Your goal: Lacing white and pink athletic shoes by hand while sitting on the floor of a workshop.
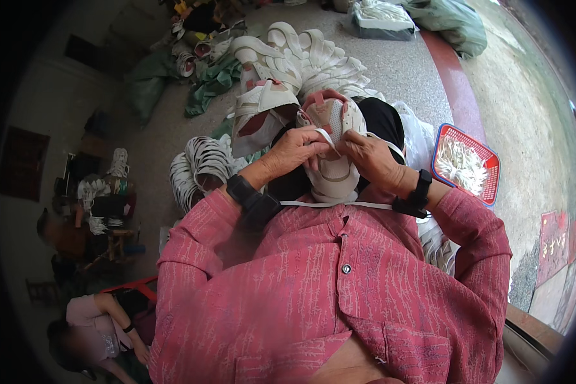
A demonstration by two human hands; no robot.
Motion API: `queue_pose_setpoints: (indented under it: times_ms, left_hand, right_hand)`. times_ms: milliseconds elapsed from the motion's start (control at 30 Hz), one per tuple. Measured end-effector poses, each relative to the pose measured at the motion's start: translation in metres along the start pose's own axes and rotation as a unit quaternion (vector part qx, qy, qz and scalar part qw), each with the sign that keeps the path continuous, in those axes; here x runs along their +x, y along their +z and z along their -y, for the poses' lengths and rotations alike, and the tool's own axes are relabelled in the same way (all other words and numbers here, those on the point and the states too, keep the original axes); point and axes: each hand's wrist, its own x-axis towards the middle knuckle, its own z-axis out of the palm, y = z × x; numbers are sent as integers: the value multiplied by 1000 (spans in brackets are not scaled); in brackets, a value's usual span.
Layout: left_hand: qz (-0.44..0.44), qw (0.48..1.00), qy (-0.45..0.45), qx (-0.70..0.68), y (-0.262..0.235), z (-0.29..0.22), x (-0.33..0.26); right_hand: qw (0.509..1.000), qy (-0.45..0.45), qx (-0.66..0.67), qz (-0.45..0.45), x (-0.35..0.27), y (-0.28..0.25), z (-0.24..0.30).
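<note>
A white and beige shoe upper point(336, 182) with pink lining sits upright at my lap, its toe toward me. My left hand point(296, 152) is closed at its left side, thumb and finger pinching a white shoelace point(326, 136). On the other side of the tongue, my right hand point(372, 157) is closed against the eyelets. Its fingertips seem to grip lace too, and a loop of white lace stands out behind that hand. A long white lace end stretches across my lap under the toe. Just left of this upper rests a second similar upper point(265, 101).
Fanned stacks of white uppers lie ahead point(320, 61) and at my left point(201, 163). A red basket point(494, 179) of white laces stands at my right. Green sacks point(445, 25) lie farther off. Another person point(99, 320) sits at the lower left.
</note>
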Motion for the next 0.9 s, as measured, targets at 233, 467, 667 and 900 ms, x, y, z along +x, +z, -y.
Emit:
queue_pose_setpoints:
  times_ms: [233,467,667,900]
  left_hand:
    - [-149,973,86,-152,-15,23,-7]
    - [-208,945,179,176,1,12,-8]
    - [-133,919,213,303,5,0,-12]
    - [-87,931,231,270,-2,0,-7]
  right_hand:
    - [1000,20,2,10,3,1,4]
    - [1000,13,20,17,4,-1,7]
    - [996,85,-4,-17,-5,-6,10]
    - [996,80,33,7,4,-11,16]
